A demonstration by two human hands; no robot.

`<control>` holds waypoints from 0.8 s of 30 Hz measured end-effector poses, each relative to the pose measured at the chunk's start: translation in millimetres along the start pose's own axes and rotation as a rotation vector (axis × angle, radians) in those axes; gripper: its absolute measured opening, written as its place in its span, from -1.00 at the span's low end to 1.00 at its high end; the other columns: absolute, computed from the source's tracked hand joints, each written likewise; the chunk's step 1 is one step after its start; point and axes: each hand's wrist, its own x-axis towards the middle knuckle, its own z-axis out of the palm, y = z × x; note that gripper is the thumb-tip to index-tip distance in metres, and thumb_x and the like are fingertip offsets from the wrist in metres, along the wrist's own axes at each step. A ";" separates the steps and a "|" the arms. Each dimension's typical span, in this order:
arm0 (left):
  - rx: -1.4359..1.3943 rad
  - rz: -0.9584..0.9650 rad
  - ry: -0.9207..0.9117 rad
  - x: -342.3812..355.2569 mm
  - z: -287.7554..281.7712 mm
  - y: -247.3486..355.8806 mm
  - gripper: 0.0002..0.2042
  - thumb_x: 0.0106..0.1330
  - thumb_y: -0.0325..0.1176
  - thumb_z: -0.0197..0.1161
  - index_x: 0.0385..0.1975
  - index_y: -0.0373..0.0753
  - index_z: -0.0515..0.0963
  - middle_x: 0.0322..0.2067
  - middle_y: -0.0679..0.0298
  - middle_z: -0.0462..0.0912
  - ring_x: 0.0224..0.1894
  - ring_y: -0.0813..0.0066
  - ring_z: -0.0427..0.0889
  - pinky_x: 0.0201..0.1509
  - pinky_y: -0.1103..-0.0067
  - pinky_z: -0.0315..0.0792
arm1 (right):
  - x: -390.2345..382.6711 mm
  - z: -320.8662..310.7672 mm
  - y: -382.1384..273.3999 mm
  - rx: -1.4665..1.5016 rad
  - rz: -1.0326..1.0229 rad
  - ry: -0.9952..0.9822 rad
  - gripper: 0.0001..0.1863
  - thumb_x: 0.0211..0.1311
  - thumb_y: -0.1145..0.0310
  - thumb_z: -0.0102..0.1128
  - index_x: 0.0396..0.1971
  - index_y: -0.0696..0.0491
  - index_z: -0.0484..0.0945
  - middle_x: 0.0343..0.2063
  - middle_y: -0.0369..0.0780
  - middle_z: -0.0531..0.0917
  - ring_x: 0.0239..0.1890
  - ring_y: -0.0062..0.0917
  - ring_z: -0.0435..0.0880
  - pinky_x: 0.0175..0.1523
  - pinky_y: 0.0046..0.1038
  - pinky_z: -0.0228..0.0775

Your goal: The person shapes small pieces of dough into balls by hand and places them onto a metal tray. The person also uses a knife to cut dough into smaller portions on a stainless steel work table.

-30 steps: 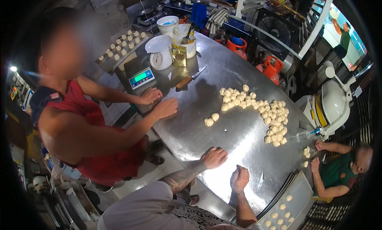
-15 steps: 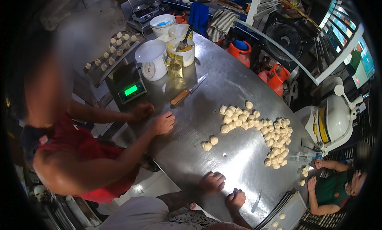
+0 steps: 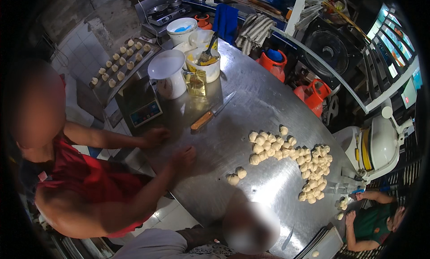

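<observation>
My left forearm (image 3: 192,236) comes in from the bottom toward the steel table (image 3: 242,111). A round blur covers both my hands, so their fingers and anything in them are hidden. Loose dough balls (image 3: 313,165) lie in a large cluster ahead and to the right, with a smaller pair (image 3: 232,179) just above the blur. A thin blade (image 3: 287,238) lies right of it. Farther up rest a wooden-handled knife (image 3: 201,121), a digital scale (image 3: 144,111), a white bowl scale (image 3: 166,75), a gold foil packet (image 3: 195,82) and a tub with a brush (image 3: 201,62).
A co-worker in red (image 3: 96,187) leans at the left edge, hands on the table; another in green (image 3: 367,223) works at the right beside trays (image 3: 324,245). A tray of shaped dough (image 3: 121,64), orange gas cylinders (image 3: 313,98) and a white mixer (image 3: 380,147) surround the table.
The whole scene has slid lower in the picture as my head moved. My hands, visible with curled fingers earlier, are now obscured by the blur.
</observation>
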 end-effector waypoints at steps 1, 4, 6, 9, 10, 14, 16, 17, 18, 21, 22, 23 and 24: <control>0.002 0.006 -0.005 1.2 -1.5 0.7 -0.75 0.30 -0.32 0.42 -0.11 -0.13 0.52 -0.25 0.17 0.61 -0.19 0.16 0.67 -0.02 0.22 0.51 | -2.1 3.7 0.4 -0.046 -0.014 0.083 -0.78 0.18 0.43 0.25 -0.17 0.07 0.52 -0.36 -0.03 0.59 -0.33 0.04 0.55 -0.25 0.11 0.27; 0.023 -0.023 -0.008 0.6 -2.9 3.5 -0.73 0.29 -0.31 0.43 -0.10 -0.13 0.51 -0.25 0.18 0.58 -0.20 0.15 0.65 -0.04 0.23 0.51 | -4.3 14.1 5.9 -0.086 -0.047 0.199 -0.78 0.20 0.43 0.24 -0.16 0.07 0.52 -0.30 -0.02 0.60 -0.25 0.04 0.55 -0.19 0.12 0.27; -0.001 -0.016 -0.032 -1.1 -2.0 0.7 -0.73 0.29 -0.31 0.43 -0.10 -0.13 0.50 -0.25 0.18 0.57 -0.21 0.15 0.65 -0.05 0.23 0.50 | -5.2 15.6 7.1 -0.082 -0.058 0.235 -0.77 0.20 0.42 0.24 -0.15 0.08 0.53 -0.27 -0.02 0.60 -0.21 0.04 0.54 -0.15 0.12 0.28; -0.015 -0.013 -0.041 0.0 -4.9 3.9 -0.72 0.27 -0.32 0.44 -0.11 -0.13 0.50 -0.25 0.18 0.55 -0.22 0.15 0.64 -0.07 0.25 0.49 | -2.0 8.4 0.1 -0.038 -0.050 0.200 -0.75 0.20 0.42 0.23 -0.11 0.08 0.54 -0.26 -0.01 0.60 -0.22 0.04 0.55 -0.15 0.12 0.30; -0.005 -0.012 -0.027 0.4 -5.4 5.3 -0.71 0.26 -0.32 0.44 -0.11 -0.13 0.50 -0.25 0.19 0.55 -0.22 0.16 0.63 -0.08 0.25 0.48 | -0.7 8.0 -1.5 -0.058 -0.067 0.249 -0.75 0.20 0.41 0.23 -0.11 0.08 0.54 -0.26 -0.01 0.60 -0.21 0.05 0.55 -0.15 0.13 0.30; 0.019 0.005 0.016 -1.9 0.0 1.6 -0.70 0.25 -0.33 0.44 -0.09 -0.13 0.50 -0.26 0.19 0.56 -0.23 0.18 0.63 -0.11 0.25 0.48 | 1.0 6.1 -1.7 -0.046 -0.060 0.219 -0.78 0.17 0.38 0.24 -0.18 0.09 0.57 -0.33 -0.02 0.60 -0.27 0.07 0.56 -0.19 0.14 0.30; 0.017 0.065 0.007 -6.5 5.4 -5.5 -0.75 0.25 -0.34 0.43 -0.14 -0.14 0.53 -0.29 0.19 0.58 -0.21 0.18 0.65 -0.11 0.24 0.50 | 7.3 -4.9 -7.2 -0.049 -0.015 0.076 -0.80 0.12 0.38 0.26 -0.24 0.08 0.58 -0.39 -0.04 0.59 -0.32 0.07 0.56 -0.22 0.13 0.31; 0.015 0.066 0.005 -6.8 4.3 -2.8 -0.75 0.25 -0.34 0.43 -0.14 -0.14 0.53 -0.29 0.19 0.58 -0.21 0.18 0.65 -0.11 0.24 0.50 | 14.6 -13.9 -13.3 -0.050 0.026 -0.067 -0.82 0.07 0.38 0.28 -0.30 0.08 0.60 -0.44 -0.06 0.59 -0.37 0.06 0.56 -0.25 0.12 0.31; 0.058 0.036 -0.011 -7.7 3.2 -0.3 -0.77 0.25 -0.34 0.43 -0.17 -0.14 0.55 -0.30 0.20 0.59 -0.21 0.18 0.65 -0.11 0.24 0.51 | 18.8 -21.9 -21.1 -0.052 0.030 -0.068 -0.82 0.07 0.38 0.28 -0.30 0.08 0.60 -0.44 -0.06 0.59 -0.37 0.06 0.56 -0.25 0.12 0.31; 0.121 0.089 0.003 -16.1 2.3 7.0 -0.82 0.24 -0.34 0.42 -0.23 -0.14 0.58 -0.33 0.22 0.60 -0.22 0.19 0.65 -0.12 0.26 0.52 | 8.8 -16.0 -21.9 -0.127 0.038 0.055 -0.87 -0.01 0.44 0.26 -0.39 0.05 0.62 -0.51 -0.10 0.58 -0.45 -0.02 0.56 -0.28 0.08 0.33; 0.147 0.177 0.041 -1.0 -4.8 3.2 -0.84 0.24 -0.33 0.42 -0.26 -0.14 0.59 -0.33 0.24 0.60 -0.23 0.20 0.65 -0.13 0.28 0.52 | 1.3 2.8 -12.1 -0.130 -0.009 0.244 -0.86 -0.02 0.46 0.25 -0.39 0.05 0.62 -0.51 -0.09 0.58 -0.45 -0.04 0.56 -0.28 0.07 0.33; 0.035 0.134 0.098 11.4 -8.2 7.3 -0.85 0.28 -0.32 0.40 -0.25 -0.14 0.58 -0.31 0.27 0.61 -0.23 0.24 0.64 -0.13 0.32 0.50 | 2.1 24.1 0.1 0.031 -0.010 0.449 -0.79 0.02 0.46 0.21 -0.28 0.05 0.63 -0.43 -0.07 0.60 -0.38 -0.06 0.57 -0.23 0.03 0.34; 0.037 0.115 0.097 6.4 -10.7 10.9 -0.85 0.28 -0.32 0.40 -0.25 -0.14 0.58 -0.31 0.27 0.61 -0.23 0.24 0.64 -0.13 0.32 0.50 | -0.2 18.9 -0.7 0.038 -0.014 0.431 -0.79 0.02 0.46 0.21 -0.28 0.05 0.63 -0.43 -0.07 0.60 -0.38 -0.06 0.57 -0.23 0.03 0.34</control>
